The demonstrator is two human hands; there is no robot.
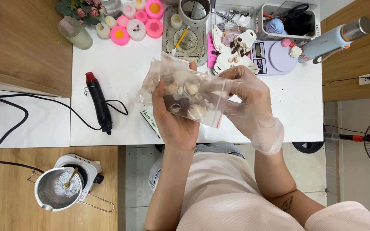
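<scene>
**Lin:** Above the desk's (pixel 120 77) near edge, the left hand (pixel 174 122) was bare and held a clear bag (pixel 185 92) of shells from below, fingers curled around its side. The right hand (pixel 251 107), in a thin clear glove, pinched the bag's right end, where the zip strip was.

**Omar:** What could have gone wrong, in your opinion?

**Lin:** I think the bag was full and tilted, so if the strip opened too fast, shells could have spilled on the desk or over its near edge to the floor. Also the glove looked slippery, so the pinch could have slid. I could not tell if the strip was already open.

**Omar:** And near the bag?

**Lin:** A black heat gun (pixel 99 102) with a red tip lay toward the left edge, its cord loose. A falling shell could have hit it, but this is only my guess.

**Omar:** Any packages or labels?

**Lin:** A small white box (pixel 149 119) with green print lay at the near edge, partly under the left hand. At the far edge stood pink moulds (pixel 120 35), and a lilac scale (pixel 275 57) with a small grey display sat toward the far right corner. A pale blue bottle (pixel 335 39) lay beyond it.
</scene>
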